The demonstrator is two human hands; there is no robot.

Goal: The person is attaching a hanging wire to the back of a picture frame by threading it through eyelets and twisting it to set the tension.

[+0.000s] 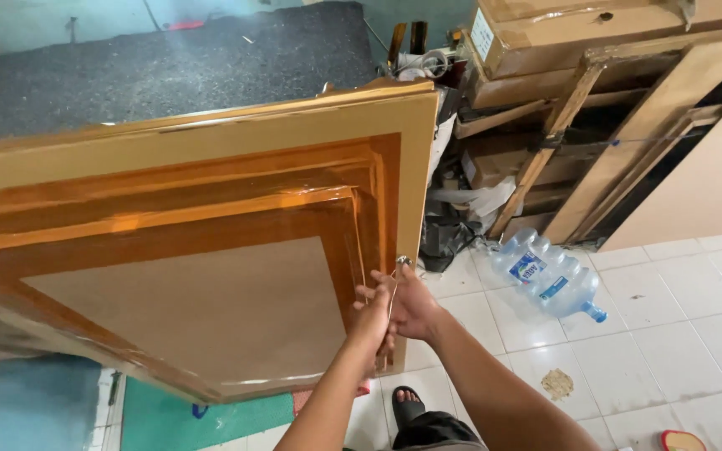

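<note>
Both hands meet at the right edge of a large cardboard-wrapped panel [202, 250], a flat rectangular package banded with glossy brown packing tape [211, 196]. The left hand [375, 321] is curled narrow around the panel's edge, fingers wrapped onto the face. The right hand [415, 305] sits just beside it, touching it, and is closed on a small metal tool [401, 263] whose tip shows just above the knuckles, against the taped edge; what kind of tool it is cannot be told.

The panel stands tilted, spreading up and to the left of the hands, its top edge well above them. It looks stiff and broad, likely awkward rather than light, and the taped bands appear slick, so the bare cardboard edge would give the surer hold, better with the hands spread apart than bunched at one side.

To the right of the hands, on the white tiled floor [670, 334], lie clear water jugs [549, 276]. Beyond those, flat cardboard boxes [578, 33] and wooden frames [561, 134] lean in a stack. Below the hands a sandalled foot [407, 409] shows.
</note>
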